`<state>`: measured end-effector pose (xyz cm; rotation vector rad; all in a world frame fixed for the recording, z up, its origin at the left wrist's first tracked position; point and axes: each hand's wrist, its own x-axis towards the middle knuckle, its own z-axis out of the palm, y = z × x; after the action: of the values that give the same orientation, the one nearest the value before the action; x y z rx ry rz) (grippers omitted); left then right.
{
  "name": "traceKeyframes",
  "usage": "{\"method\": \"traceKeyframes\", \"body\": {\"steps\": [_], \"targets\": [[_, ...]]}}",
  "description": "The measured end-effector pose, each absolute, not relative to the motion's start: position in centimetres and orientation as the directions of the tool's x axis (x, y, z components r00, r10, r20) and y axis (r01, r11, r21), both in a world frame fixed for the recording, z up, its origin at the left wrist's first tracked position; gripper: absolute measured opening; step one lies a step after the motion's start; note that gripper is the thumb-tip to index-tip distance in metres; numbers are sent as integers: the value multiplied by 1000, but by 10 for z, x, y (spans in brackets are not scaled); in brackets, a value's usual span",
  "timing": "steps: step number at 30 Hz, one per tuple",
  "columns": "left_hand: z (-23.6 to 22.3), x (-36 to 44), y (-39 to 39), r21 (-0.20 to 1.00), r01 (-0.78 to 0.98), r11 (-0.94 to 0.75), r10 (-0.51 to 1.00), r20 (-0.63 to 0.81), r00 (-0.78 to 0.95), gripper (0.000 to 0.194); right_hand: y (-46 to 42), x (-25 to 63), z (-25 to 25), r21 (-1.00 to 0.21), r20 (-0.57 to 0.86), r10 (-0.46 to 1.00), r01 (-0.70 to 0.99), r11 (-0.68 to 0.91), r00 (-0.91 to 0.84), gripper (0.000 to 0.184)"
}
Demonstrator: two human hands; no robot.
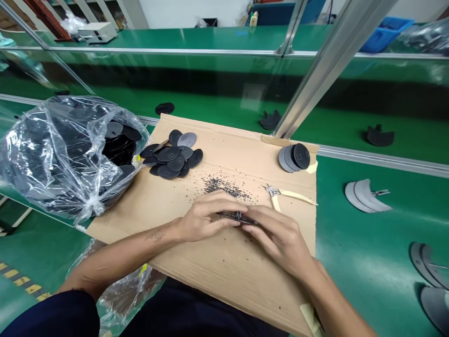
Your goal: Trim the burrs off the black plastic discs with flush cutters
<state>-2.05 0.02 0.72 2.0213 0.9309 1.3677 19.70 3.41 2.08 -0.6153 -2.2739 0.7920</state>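
Between my two hands, over the cardboard sheet point(196, 252), is a thin dark oval plastic piece point(239, 216) seen nearly edge-on. My left hand point(206, 215) pinches its left end, thumb below and fingers above. On the opposite end my right hand point(275, 229) closes in the same way. Fingers cover most of the piece. Just beyond them lies a scatter of small black plastic bits point(224, 186). Cutting pliers with cream handles point(294, 194) rest right of the bits, jaws pointing left.
A clear bag point(56, 154) of dark discs stands at the left, beside a loose pile of oval discs point(171, 157). Stacked discs point(294, 157) sit at the board's far right. Curved grey parts point(365, 195) lie on the green bench, and a metal post point(326, 70) rises behind.
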Motion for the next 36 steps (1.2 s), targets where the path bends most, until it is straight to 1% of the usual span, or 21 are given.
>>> {"method": "traceKeyframes", "body": {"steps": [1, 2, 4, 5, 7, 8, 10, 11, 14, 17, 20, 22, 25, 27, 31, 36], "targets": [[7, -21, 0, 740, 268, -617, 787, 571, 234, 27, 39, 201, 23, -630, 400, 618, 287, 722, -676, 29], [6, -21, 0, 737, 296, -608, 794, 570, 212, 27, 44, 207, 24, -565, 382, 646, 386, 729, -661, 38], [5, -23, 1, 721, 362, -591, 802, 571, 172, 27, 55, 220, 24, -390, 333, 729, 617, 684, -597, 57], [4, -23, 1, 713, 391, -583, 805, 571, 159, 27, 60, 226, 23, -300, 295, 761, 700, 648, -578, 63], [2, -24, 3, 702, 424, -572, 808, 571, 143, 26, 67, 237, 18, -181, 219, 796, 778, 602, -564, 64], [1, -24, 3, 700, 429, -570, 808, 571, 143, 26, 69, 241, 16, -157, 191, 804, 791, 592, -563, 60], [0, -24, 3, 699, 428, -572, 808, 569, 150, 26, 69, 243, 12, -166, 185, 814, 799, 578, -551, 47], [-1, -24, 3, 699, 427, -574, 808, 569, 154, 25, 69, 241, 12, -197, 201, 818, 795, 573, -539, 42], [-2, -22, 3, 697, 415, -585, 802, 574, 166, 26, 64, 232, 16, -382, 272, 837, 745, 547, -475, 34], [-2, -21, 3, 697, 392, -600, 792, 587, 169, 28, 57, 220, 25, -577, 304, 841, 617, 536, -446, 31], [-2, -20, 4, 696, 376, -612, 784, 595, 175, 25, 49, 212, 32, -670, 323, 814, 492, 557, -482, 26], [-2, -20, 4, 687, 372, -624, 774, 608, 175, 24, 44, 209, 34, -683, 333, 786, 441, 582, -521, 27], [-1, -21, 5, 679, 371, -634, 764, 623, 165, 23, 41, 208, 34, -660, 376, 716, 373, 652, -588, 33], [-1, -21, 6, 677, 371, -636, 762, 626, 163, 22, 42, 208, 32, -613, 412, 669, 355, 706, -618, 36], [-1, -21, 7, 667, 363, -651, 751, 636, 178, 21, 46, 210, 30, -508, 445, 612, 379, 773, -654, 36], [-2, -22, 7, 659, 347, -667, 738, 648, 188, 23, 48, 211, 30, -520, 459, 598, 347, 781, -657, 38]]}}
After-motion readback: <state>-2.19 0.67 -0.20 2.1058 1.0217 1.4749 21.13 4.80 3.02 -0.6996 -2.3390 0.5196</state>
